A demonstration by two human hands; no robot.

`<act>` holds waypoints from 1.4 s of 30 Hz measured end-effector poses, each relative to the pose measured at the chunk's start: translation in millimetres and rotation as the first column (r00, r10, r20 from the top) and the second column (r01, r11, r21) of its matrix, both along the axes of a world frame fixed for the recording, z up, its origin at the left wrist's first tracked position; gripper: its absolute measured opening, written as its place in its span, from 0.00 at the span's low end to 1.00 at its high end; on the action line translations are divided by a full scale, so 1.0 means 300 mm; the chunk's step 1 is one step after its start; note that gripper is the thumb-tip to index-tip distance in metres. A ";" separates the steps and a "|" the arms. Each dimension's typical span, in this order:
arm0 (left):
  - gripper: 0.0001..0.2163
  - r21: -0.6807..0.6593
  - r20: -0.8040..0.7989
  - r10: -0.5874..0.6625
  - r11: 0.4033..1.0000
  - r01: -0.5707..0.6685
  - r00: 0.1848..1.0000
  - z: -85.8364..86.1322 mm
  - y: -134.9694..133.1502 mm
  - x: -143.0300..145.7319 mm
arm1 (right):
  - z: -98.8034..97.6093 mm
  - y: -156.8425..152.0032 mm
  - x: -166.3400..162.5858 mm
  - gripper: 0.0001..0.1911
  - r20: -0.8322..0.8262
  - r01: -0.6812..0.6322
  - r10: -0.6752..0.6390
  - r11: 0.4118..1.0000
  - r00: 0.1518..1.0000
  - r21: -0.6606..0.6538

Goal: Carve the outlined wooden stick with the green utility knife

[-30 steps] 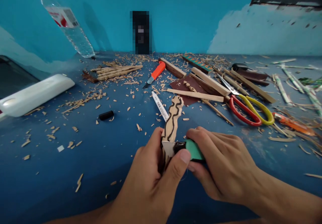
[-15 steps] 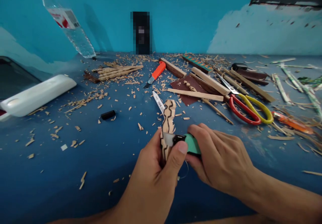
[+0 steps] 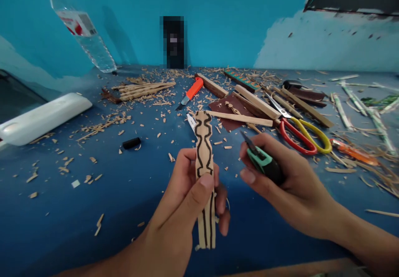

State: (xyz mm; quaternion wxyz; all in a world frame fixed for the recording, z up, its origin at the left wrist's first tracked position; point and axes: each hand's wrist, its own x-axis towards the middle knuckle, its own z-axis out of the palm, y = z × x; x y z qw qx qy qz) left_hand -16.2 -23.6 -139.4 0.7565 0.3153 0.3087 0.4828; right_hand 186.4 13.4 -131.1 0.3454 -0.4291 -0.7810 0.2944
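Note:
My left hand [image 3: 190, 198] is closed around a pale wooden stick [image 3: 204, 148], held upright above the table. Wavy black lines run down the stick's upper part and straight ones down its lower part; some edges near the top are notched. To the right, my right hand [image 3: 280, 181] grips a green and black utility knife [image 3: 263, 160]. Its blade points up and to the left, apart from the wood. Partly hidden behind the stick lies a white marker [image 3: 191, 121].
Wood shavings litter the blue table [image 3: 102, 156]. Beyond my hands lie an orange knife [image 3: 193, 89], scissors [image 3: 299, 133], a brown sandpaper sheet [image 3: 229, 121] and several wood strips. A black cap [image 3: 131, 143] and white case [image 3: 46, 117] are left; a bottle [image 3: 93, 46] leans on the wall.
The knife has come off the wood and moved right with my right hand. My left hand has turned the stick so its broad marked face shows, and more of its length is visible.

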 end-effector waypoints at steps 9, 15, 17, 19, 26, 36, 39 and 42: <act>0.06 -0.087 -0.185 -0.065 0.995 0.050 0.981 0.028 0.015 -0.022 | 0.001 0.007 0.024 0.10 0.000 -0.176 0.176 0.984 0.984 -0.003; 0.10 -0.262 -0.146 -0.045 0.965 0.005 0.988 0.016 0.005 -0.027 | -0.018 0.015 0.008 0.14 0.331 -0.242 0.132 0.917 0.934 0.317; 0.11 -0.307 -0.168 -0.035 0.952 -0.019 0.985 -0.001 -0.005 -0.033 | -0.024 0.010 0.001 0.14 0.362 -0.266 0.137 0.903 0.922 0.336; 0.15 -0.271 -0.229 -0.071 0.963 0.007 0.971 -0.009 -0.011 -0.038 | -0.027 0.004 -0.002 0.14 0.388 -0.270 0.119 0.892 0.914 0.362; 0.07 0.083 -0.360 -0.103 0.986 0.141 0.927 0.037 0.013 -0.027 | -0.024 -0.013 -0.013 0.16 0.416 -0.282 0.101 0.872 0.904 0.400; 0.10 0.001 -0.320 -0.110 0.993 0.117 0.941 0.031 0.025 -0.002 | -0.037 -0.025 -0.038 0.15 0.472 -0.208 -0.118 0.786 0.874 0.582; 0.12 -0.016 -0.344 -0.105 0.994 0.106 0.933 0.031 0.022 0.003 | -0.039 -0.036 -0.047 0.15 0.468 -0.170 -0.188 0.765 0.864 0.622; 0.14 -0.015 -0.382 -0.070 0.997 0.069 0.921 0.024 0.019 0.009 | -0.041 -0.044 -0.059 0.14 0.453 -0.122 -0.238 0.765 0.859 0.632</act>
